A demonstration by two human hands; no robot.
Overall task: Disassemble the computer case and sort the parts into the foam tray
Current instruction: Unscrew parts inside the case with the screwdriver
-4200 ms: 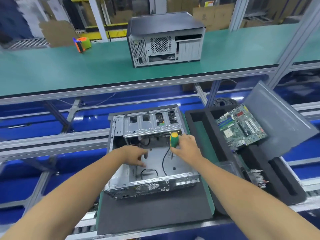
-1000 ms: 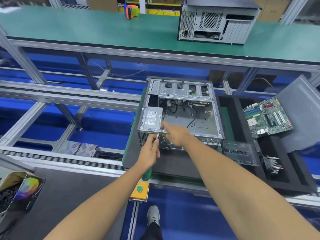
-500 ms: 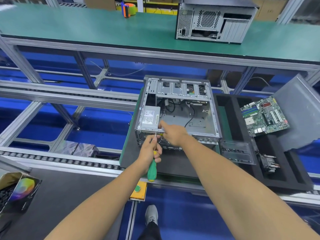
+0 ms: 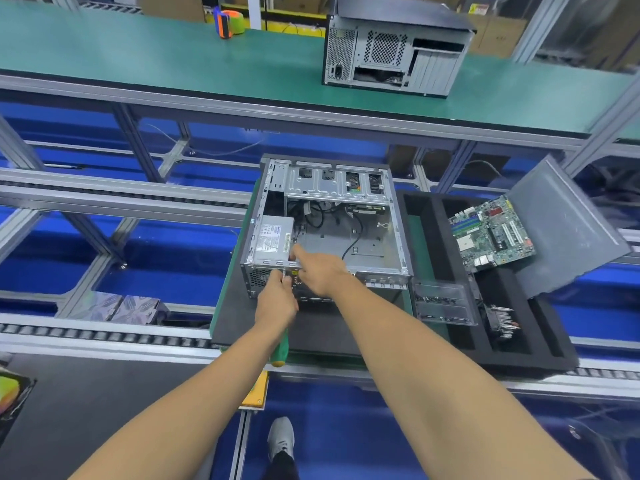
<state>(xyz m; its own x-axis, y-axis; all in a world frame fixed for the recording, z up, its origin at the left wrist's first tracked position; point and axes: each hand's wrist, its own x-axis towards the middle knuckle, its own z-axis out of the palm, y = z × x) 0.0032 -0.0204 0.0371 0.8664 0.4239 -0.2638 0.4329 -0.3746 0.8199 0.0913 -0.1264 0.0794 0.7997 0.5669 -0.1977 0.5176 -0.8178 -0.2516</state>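
Note:
The open computer case (image 4: 370, 247) lies on a dark mat, its rear panel facing me. A grey power supply (image 4: 273, 239) sits in its near left corner. My left hand (image 4: 277, 303) grips a green-handled screwdriver (image 4: 278, 353), with the tip on the rear panel just below the power supply. My right hand (image 4: 320, 268) rests on the case's rear rim, index finger stretched onto the power supply. The black foam tray (image 4: 519, 358) lies to the right and holds a green motherboard (image 4: 491, 233), a heatsink (image 4: 502, 320) and a clear plastic box (image 4: 443, 303).
A grey side panel (image 4: 561, 226) leans over the tray's far right. A second, closed case (image 4: 398, 46) and an orange-green tape dispenser (image 4: 228, 22) stand on the green upper shelf. A yellow button box (image 4: 256, 393) hangs below the conveyor rail, above my shoe (image 4: 281, 438).
Four seconds ago my right hand held the screwdriver inside the case. My left hand now holds it at the rear panel. My right index finger has stayed on the power supply over the last second.

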